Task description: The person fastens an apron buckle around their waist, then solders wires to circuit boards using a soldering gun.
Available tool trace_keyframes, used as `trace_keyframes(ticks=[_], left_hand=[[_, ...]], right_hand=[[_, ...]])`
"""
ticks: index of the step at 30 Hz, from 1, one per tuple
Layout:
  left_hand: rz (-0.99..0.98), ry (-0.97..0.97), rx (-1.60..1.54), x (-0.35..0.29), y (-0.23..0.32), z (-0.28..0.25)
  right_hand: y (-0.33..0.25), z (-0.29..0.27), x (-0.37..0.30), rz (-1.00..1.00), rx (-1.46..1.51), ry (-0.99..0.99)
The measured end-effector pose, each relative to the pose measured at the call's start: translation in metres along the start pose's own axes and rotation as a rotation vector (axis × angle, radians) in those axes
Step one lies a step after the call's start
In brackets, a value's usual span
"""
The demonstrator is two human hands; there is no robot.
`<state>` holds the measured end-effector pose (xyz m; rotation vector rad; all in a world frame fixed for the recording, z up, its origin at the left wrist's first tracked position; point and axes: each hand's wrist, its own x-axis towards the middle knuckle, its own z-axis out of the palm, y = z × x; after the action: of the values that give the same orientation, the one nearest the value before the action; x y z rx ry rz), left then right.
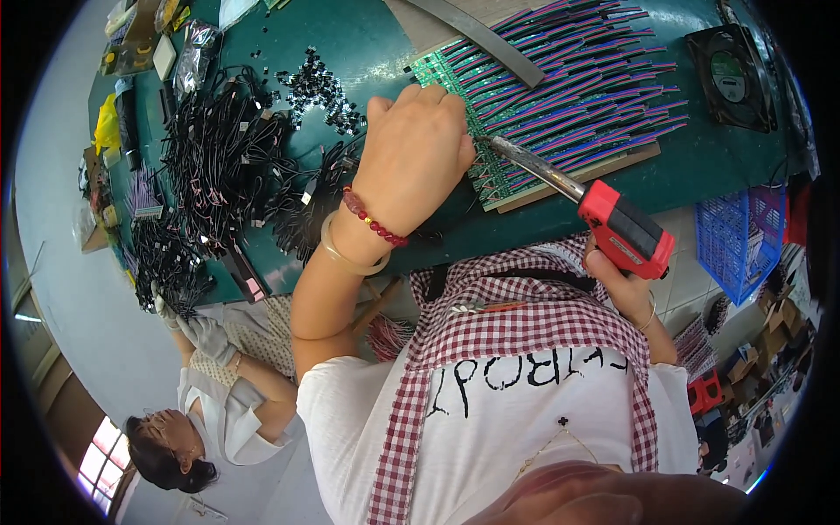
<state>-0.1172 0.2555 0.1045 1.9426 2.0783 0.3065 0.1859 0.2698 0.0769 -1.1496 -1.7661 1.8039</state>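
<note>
My left hand [418, 153] is curled over the left edge of a green circuit board panel [479, 186]. Its fingertips point away from me, and whatever they pinch is hidden beneath the hand. Rows of blue, pink and black wires [582, 96] fan out rightward from the panel. My right hand [617, 284] grips a red and black soldering gun [626, 229] from below. The metal tip slants up and left, ending at the boards just right of my left hand.
A grey strip [490, 44] crosses the panel. Bundles of black cables [219, 149] and a heap of small black parts [319, 92] lie to the left. A black fan [731, 77] stands at the right, above a blue crate [739, 245]. A gloved co-worker [210, 341] works at lower left.
</note>
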Motion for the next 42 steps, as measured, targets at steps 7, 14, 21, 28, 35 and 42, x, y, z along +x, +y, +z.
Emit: trace_keyframes(ticks=[7,14,21,28,35,42], left_hand=[[0.015,-0.013,0.035,0.002,0.002,-0.001],[0.002,-0.040,0.029,0.003,0.001,-0.003],[-0.011,-0.053,0.031,0.003,0.001,-0.003],[-0.027,-0.046,0.020,0.002,0.000,-0.004],[-0.072,-0.048,-0.129,-0.005,-0.006,-0.007],[-0.169,0.039,-0.381,-0.046,-0.021,-0.027]], right_hand=[[0.001,-0.005,-0.008,0.022,0.069,0.028],[0.001,-0.006,-0.006,0.009,0.074,0.008],[0.002,-0.006,-0.004,-0.036,0.104,0.017],[0.000,-0.008,-0.003,0.028,0.316,0.059],[-0.020,-0.003,0.009,-0.056,0.327,0.142],[-0.032,-0.065,0.016,-0.340,0.524,0.376]])
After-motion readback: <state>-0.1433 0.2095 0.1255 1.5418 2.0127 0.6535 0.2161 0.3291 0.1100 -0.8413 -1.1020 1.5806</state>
